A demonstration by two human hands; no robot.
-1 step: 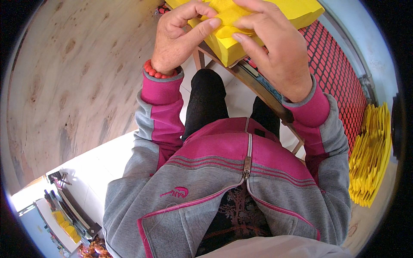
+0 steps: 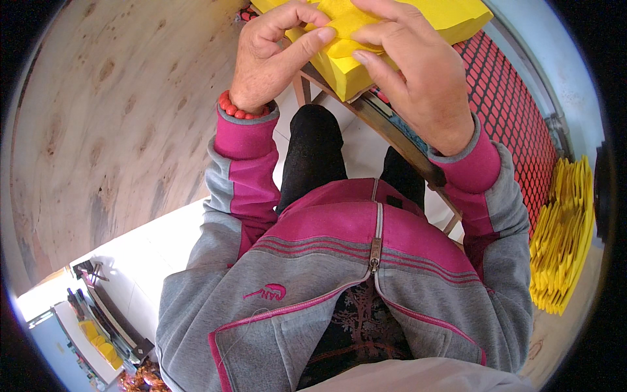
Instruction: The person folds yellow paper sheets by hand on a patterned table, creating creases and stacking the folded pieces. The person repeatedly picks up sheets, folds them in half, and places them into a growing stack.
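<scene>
At the top of the head view, a folded sheet of yellow paper [image 2: 346, 47] lies over a stack of yellow paper [image 2: 450, 19]. My left hand [image 2: 274, 59], with red beads round its wrist, pinches the folded sheet between thumb and fingers. On the other side of the fold, my right hand [image 2: 418, 72] has its thumb and forefinger at the paper's edge, a little apart with yellow paper between them. The upper ends of both hands run close to the picture's top edge, so part of the sheet is hidden.
Under the stack, a table with a wooden edge [image 2: 398, 137] carries a red and black patterned cover [image 2: 503, 85]. Folded yellow papers [image 2: 562, 242] stand bunched at the right. A large wooden board [image 2: 117, 130] fills the left, and black-clad knees [image 2: 315, 140] are below the table.
</scene>
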